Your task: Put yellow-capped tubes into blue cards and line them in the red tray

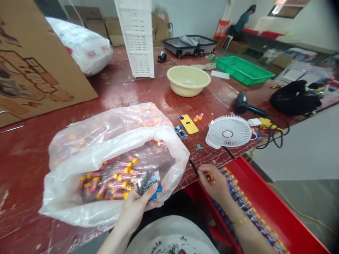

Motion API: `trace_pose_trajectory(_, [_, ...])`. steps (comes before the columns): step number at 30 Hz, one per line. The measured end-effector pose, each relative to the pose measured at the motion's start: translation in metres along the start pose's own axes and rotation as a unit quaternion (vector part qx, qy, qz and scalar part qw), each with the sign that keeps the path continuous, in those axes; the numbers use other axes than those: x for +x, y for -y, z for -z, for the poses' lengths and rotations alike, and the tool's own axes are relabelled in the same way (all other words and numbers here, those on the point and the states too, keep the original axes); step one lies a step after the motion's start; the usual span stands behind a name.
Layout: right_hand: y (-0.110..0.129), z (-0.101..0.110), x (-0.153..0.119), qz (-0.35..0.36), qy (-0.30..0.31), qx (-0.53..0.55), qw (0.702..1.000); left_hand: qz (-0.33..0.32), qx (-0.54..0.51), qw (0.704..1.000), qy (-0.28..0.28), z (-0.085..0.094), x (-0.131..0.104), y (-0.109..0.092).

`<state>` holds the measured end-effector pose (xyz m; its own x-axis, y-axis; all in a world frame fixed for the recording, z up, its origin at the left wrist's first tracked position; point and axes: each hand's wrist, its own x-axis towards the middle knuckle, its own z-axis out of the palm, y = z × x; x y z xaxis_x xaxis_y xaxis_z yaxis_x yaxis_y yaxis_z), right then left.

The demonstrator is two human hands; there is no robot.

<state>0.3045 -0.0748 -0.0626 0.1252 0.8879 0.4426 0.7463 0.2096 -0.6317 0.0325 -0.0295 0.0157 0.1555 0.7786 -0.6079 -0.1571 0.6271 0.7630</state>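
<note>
My left hand (140, 201) is closed around a small stack of printed packets with blue parts (148, 184). It is at the near right rim of an open clear plastic bag (111, 148). Inside the bag lie several small red tubes with yellow caps (123, 177). My right hand (214, 181) is over the near end of a long red tray (275, 197), its fingers curled together. Something small, red and yellow shows between the fingers; its kind is unclear. Rows of small blue, red and yellow packaged pieces (246, 206) line the tray.
On the red table (127, 91) are a yellow phone (188, 123), a white fan (228, 131), a hair dryer (246, 104), a cream basin (188, 83) and a green tray (243, 70). A white slotted rack (139, 42) stands behind. A person (242, 23) is far off at right.
</note>
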Motion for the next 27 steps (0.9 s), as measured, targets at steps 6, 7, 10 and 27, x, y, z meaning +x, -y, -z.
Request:
trace_pose_trajectory(6, [0.085,-0.120,0.112,0.018,0.178,-0.048,0.983,-0.045,-0.033,0.998,-0.014,0.007,0.000,-0.005])
trace_pose_trajectory(7, [0.086,-0.130,0.121,0.002,0.171,-0.052,0.984,-0.049,-0.041,0.998,-0.022,0.010,0.002,-0.005])
trace_pose_trajectory(10, [0.081,-0.140,0.129,0.001,0.172,-0.030,0.985,-0.047,-0.079,0.995,-0.030,0.018,0.006,-0.005])
trace_pose_trajectory(27, [0.117,-0.024,0.108,0.016,0.070,0.338,0.939,-0.112,0.033,0.992,0.055,0.003,0.024,-0.004])
